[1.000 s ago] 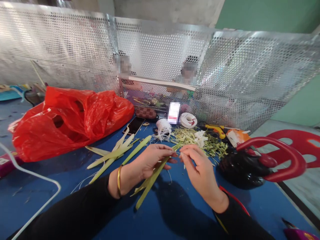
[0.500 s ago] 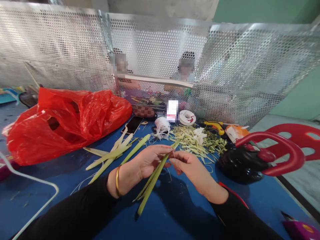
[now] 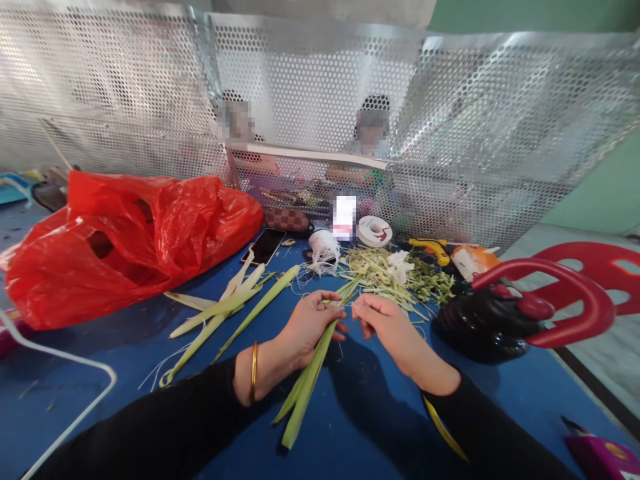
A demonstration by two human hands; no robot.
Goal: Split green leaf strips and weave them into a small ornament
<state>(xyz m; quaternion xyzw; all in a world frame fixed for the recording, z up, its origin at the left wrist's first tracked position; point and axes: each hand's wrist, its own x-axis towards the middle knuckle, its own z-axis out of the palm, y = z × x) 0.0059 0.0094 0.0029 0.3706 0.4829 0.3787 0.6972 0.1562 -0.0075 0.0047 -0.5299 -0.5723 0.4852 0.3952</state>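
My left hand (image 3: 306, 328), with a gold bangle on its wrist, is closed round a small bundle of long, flat green leaves (image 3: 311, 383). The leaves slant toward me, their lower ends over the blue table and their tips showing beyond my fingers. My right hand (image 3: 389, 327) is just to the right, thumb and forefinger pinched on a thin white thread (image 3: 350, 305). That thread runs across to my left fingertips at the bundle. On the left lie more pale green leaves (image 3: 220, 312) with loose thread among them.
Behind my hands stand a tangle of white thread (image 3: 324, 250), a white spool (image 3: 375, 231) and a heap of plant trimmings (image 3: 385, 270). A black kettle (image 3: 485, 323) is at right, a red plastic bag (image 3: 130, 247) at left. People sit beyond a perforated screen (image 3: 310, 87).
My right hand has drawn slightly away from my left, with the thread now stretched between them. The leaves' lower ends have shifted a little right and toward me.
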